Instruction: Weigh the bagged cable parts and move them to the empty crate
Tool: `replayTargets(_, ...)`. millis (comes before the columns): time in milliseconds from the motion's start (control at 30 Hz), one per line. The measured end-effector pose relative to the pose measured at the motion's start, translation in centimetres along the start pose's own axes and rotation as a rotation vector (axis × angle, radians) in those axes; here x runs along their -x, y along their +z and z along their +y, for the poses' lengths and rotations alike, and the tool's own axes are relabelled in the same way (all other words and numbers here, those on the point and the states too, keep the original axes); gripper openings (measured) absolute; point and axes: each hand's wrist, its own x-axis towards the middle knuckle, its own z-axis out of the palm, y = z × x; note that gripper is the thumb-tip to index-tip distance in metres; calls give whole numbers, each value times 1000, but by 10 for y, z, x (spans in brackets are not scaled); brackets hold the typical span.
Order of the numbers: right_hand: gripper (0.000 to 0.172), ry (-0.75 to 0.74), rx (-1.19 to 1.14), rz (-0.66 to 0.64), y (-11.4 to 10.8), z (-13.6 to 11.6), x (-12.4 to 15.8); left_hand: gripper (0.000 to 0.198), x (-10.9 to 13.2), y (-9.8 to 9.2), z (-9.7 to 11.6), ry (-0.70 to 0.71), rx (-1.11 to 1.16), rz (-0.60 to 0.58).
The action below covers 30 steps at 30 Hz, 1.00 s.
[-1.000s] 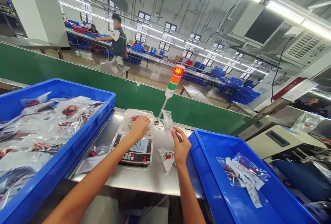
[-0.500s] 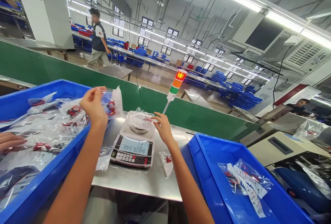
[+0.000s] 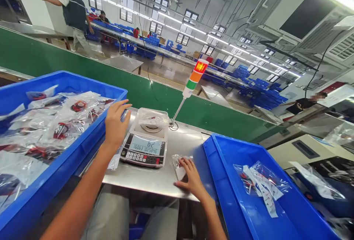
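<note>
My left hand (image 3: 117, 123) is raised between the left blue bin and the digital scale, fingers spread and nothing visible in them. On the table right of the scale, my right hand (image 3: 190, 177) rests its fingertips on a small clear plastic bag (image 3: 180, 172), the thumb held apart; part of the bag is hidden beneath the fingers. The digital scale (image 3: 143, 150) has a lit display, and a small clear bag with something reddish (image 3: 151, 119) lies in its tray.
At left, a blue bin (image 3: 110, 88) holds many clear bags with red and black wires. At right, another blue bin (image 3: 218, 151) contains a few bags. A signal light (image 3: 195, 79) glows red behind the scale. A person (image 3: 74, 11) walks beyond the green partition (image 3: 163, 96).
My left hand has let go of its bag. My right hand has moved from the scale tray down to the bag on the table. Another person's hand has left the left bin.
</note>
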Motion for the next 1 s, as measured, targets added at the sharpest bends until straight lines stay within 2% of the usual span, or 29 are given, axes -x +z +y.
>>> replayTargets(133,57,19,-89,193,4,4,19,24,12,28,10,52,88,-220)
replayTargets(233,45,53,-248,345,-1,-1,21,23,18,38,12,86,100,-302)
replayTargets(333,49,216,-418,495,-1,-4,22,23,21,42,10,95,94,-358)
replayTargets(467,66,424,-701,688,9,-3,24,22,23,46,7,77,67,-405)
replayTargets(567,72,473,-954,690,16,-2,27,22,22,51,4,94,53,-428)
replayTargets(700,77,524,-1192,617,16,-2,32,20,21,63,0,121,21,-507)
replayTargets(900,82,610,-1231,653,14,3,41,18,26,81,-9,131,-22,-577)
replayTargets(1000,80,594,-1206,666,5,-10,35,14,22,87,-8,107,-15,-569)
